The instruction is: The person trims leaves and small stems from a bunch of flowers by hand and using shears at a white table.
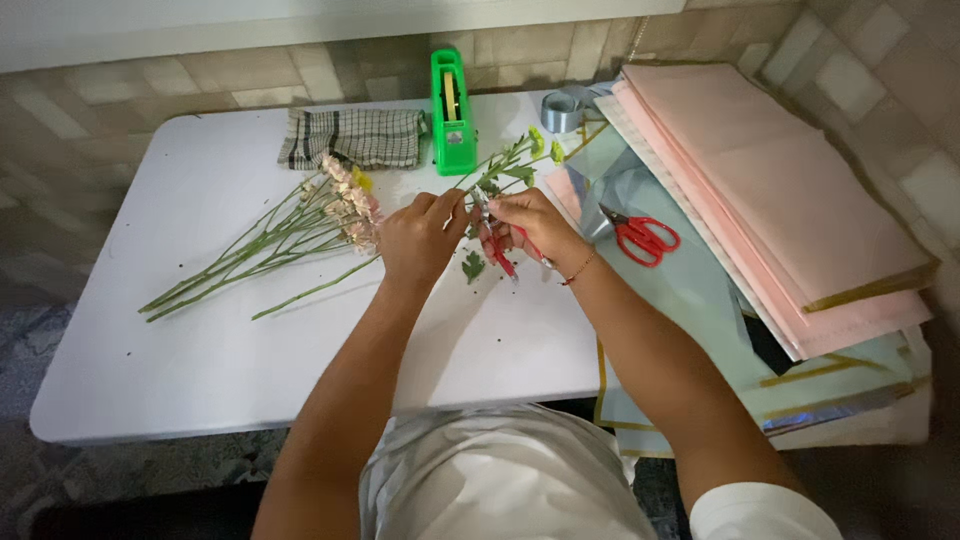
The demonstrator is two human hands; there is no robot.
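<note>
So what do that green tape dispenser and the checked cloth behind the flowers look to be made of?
The green tape dispenser looks like moulded plastic: one even bright colour, smooth and slightly glossy with rounded edges. The checked cloth seems to be woven fabric, perhaps cotton: a matt grid pattern, soft folds, lying limp on the white table.

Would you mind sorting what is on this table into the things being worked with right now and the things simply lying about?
In use:
- left hand holding the green flower stem
- right hand gripping red-handled snips at that stem

Lying about:
- bunch of pale flowers
- red scissors
- green tape dispenser
- checked cloth
- pink paper sheets
- grey ribbon roll
</note>
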